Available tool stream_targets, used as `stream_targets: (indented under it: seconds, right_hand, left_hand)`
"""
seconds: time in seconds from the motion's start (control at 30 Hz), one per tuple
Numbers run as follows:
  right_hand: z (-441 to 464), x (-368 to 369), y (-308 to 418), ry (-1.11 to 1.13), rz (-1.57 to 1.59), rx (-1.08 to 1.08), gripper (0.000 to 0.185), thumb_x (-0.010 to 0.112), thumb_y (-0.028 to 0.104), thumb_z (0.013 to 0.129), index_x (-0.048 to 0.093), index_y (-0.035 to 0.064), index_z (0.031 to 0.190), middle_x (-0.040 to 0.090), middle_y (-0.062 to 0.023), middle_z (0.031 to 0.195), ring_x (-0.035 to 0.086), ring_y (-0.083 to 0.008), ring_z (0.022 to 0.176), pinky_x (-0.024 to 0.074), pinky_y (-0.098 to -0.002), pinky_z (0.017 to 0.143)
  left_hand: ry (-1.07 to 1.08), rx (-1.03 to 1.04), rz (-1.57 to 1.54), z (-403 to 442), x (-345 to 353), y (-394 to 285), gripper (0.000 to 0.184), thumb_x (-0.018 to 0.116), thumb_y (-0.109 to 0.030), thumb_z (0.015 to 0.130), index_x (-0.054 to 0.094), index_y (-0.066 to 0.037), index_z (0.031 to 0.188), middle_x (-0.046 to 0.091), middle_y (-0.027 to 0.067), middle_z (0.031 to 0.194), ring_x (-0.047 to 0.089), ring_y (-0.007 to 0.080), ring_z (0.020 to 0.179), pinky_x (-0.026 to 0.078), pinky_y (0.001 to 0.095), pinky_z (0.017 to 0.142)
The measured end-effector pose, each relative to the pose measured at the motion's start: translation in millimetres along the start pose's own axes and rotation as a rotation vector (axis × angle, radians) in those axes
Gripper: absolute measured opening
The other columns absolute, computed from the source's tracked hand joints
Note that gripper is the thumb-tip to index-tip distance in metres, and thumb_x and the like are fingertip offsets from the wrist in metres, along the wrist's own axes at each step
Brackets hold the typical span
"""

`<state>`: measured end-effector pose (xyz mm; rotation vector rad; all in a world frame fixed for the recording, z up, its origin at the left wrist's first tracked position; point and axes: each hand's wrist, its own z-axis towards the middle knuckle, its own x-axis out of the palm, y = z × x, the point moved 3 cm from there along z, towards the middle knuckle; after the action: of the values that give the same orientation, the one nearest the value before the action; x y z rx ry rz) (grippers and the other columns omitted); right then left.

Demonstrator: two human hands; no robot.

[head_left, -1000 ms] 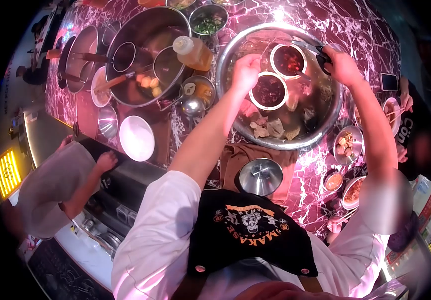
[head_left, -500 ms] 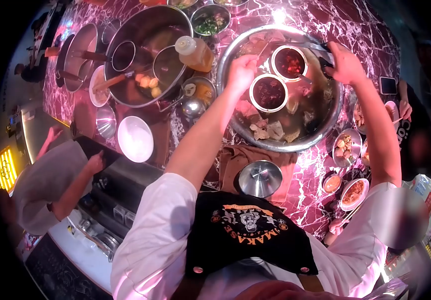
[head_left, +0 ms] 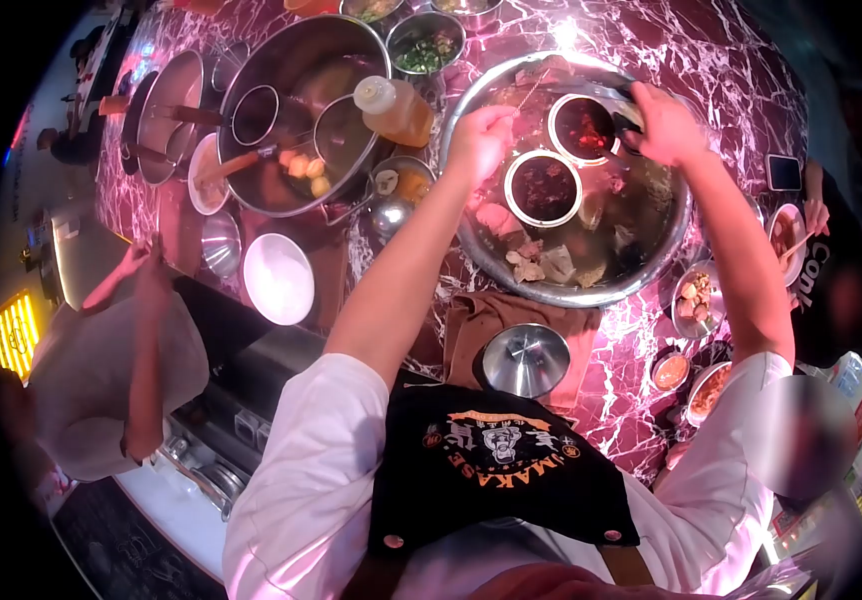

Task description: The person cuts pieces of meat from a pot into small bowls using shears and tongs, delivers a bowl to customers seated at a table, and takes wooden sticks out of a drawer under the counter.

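My left hand [head_left: 481, 148] is closed in a pinch on a thin skewer [head_left: 534, 88] over the left part of a wide metal basin [head_left: 471, 255]. Over the basin's upper right, my right hand [head_left: 667, 126] is closed round black-handled scissors [head_left: 631, 137], whose blades are hard to make out. Between my hands sit two white-rimmed cups of dark red sauce, the upper cup [head_left: 584, 130] with a spoon and the lower cup [head_left: 543, 188]. Broth and pieces of food [head_left: 556, 265] lie around them.
Left of the basin are a large pot [head_left: 296, 205], a squeeze bottle [head_left: 393, 110] and a white bowl [head_left: 279, 279]. An upturned metal bowl [head_left: 526, 360] rests on a brown cloth [head_left: 471, 320]. Co-workers or others include a person [head_left: 121, 370] at left and another person [head_left: 841, 270] at right.
My right hand has shifted left and the scissors have turned downward beside the upper cup. My left hand has moved slightly left and down. The person at left has raised their arms.
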<state>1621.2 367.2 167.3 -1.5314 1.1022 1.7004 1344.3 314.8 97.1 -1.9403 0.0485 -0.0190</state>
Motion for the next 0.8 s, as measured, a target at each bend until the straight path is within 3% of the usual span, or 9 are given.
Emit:
stream_targets:
  seconds: [0.1, 0.27, 0.33, 0.37, 0.5, 0.7, 0.8]
  right_hand:
    - [8.3, 19.2, 5.2, -0.027, 0.027, -0.053, 0.042, 0.065, 0.012, 0.072, 0.046, 0.0070, 0.109, 0.060, -0.0136, 0.104, 0.059, -0.0349, 0.096, 0.0496, -0.0446, 0.077]
    - [-25.1, -4.2, 20.5, 0.028, -0.042, 0.038, 0.041, 0.064, 0.012, 0.072, 0.045, 0.0071, 0.109, 0.062, -0.0144, 0.099, 0.062, -0.0373, 0.088, 0.0506, -0.0457, 0.074]
    - [-54.5, -31.0, 42.7, -0.024, 0.034, 0.191, 0.045, 0.066, 0.017, 0.073, 0.044, 0.0069, 0.111, 0.062, -0.0190, 0.096, 0.061, -0.0398, 0.087, 0.0502, -0.0465, 0.076]
    - [-68.5, -41.3, 54.3, 0.118, 0.089, 0.341, 0.052, 0.068, 0.024, 0.072, 0.042, 0.0064, 0.114, 0.061, -0.0242, 0.096, 0.060, -0.0412, 0.090, 0.0493, -0.0471, 0.078]
    - [-145.4, -69.2, 121.3, 0.018, 0.216, 0.372, 0.060, 0.069, 0.027, 0.070, 0.042, 0.0071, 0.119, 0.060, -0.0234, 0.104, 0.059, -0.0407, 0.097, 0.0481, -0.0466, 0.080]
    - [-272.5, -78.1, 243.9, 0.062, 0.396, 0.677, 0.061, 0.070, 0.026, 0.070, 0.043, 0.0068, 0.122, 0.060, -0.0207, 0.107, 0.059, -0.0381, 0.099, 0.0473, -0.0437, 0.085]
    - [-333.3, -58.4, 292.5, 0.017, 0.472, 0.740, 0.053, 0.068, 0.017, 0.072, 0.047, 0.0095, 0.119, 0.063, -0.0198, 0.101, 0.062, -0.0368, 0.094, 0.0490, -0.0433, 0.080]
  left_hand:
    - [0.046, 0.066, 0.015, -2.8, -2.9, -4.2, 0.022, 0.056, -0.013, 0.093, 0.063, -0.001, 0.110, 0.055, -0.0006, 0.070, 0.043, 0.0054, 0.053, 0.036, 0.0193, 0.048]
    - [0.087, 0.000, -0.079, -27.3, -19.2, -33.2, 0.022, 0.059, -0.013, 0.091, 0.063, -0.001, 0.109, 0.055, 0.0009, 0.072, 0.046, 0.0073, 0.054, 0.037, 0.0195, 0.049]
    - [0.143, -0.004, -0.121, -43.6, -26.8, -45.6, 0.023, 0.059, -0.014, 0.090, 0.063, -0.001, 0.109, 0.055, 0.0010, 0.072, 0.046, 0.0076, 0.054, 0.037, 0.0194, 0.049]
    - [0.187, -0.016, -0.154, -53.0, -31.1, -48.9, 0.023, 0.060, -0.014, 0.090, 0.063, -0.001, 0.110, 0.055, 0.0012, 0.073, 0.047, 0.0078, 0.054, 0.037, 0.0193, 0.049]
    - [0.325, -0.019, -0.148, -107.6, -46.4, -63.2, 0.023, 0.056, -0.013, 0.093, 0.061, 0.000, 0.111, 0.055, -0.0001, 0.072, 0.049, 0.0075, 0.054, 0.038, 0.0192, 0.049]
    - [0.616, -0.101, -0.094, -208.5, -62.5, -35.6, 0.020, 0.054, -0.013, 0.094, 0.062, -0.001, 0.108, 0.055, -0.0006, 0.068, 0.051, 0.0063, 0.050, 0.036, 0.0176, 0.042]
    - [0.714, -0.205, -0.001, -256.2, -65.6, -2.9, 0.020, 0.052, -0.012, 0.094, 0.062, -0.001, 0.108, 0.055, -0.0014, 0.066, 0.051, 0.0061, 0.049, 0.036, 0.0180, 0.042]
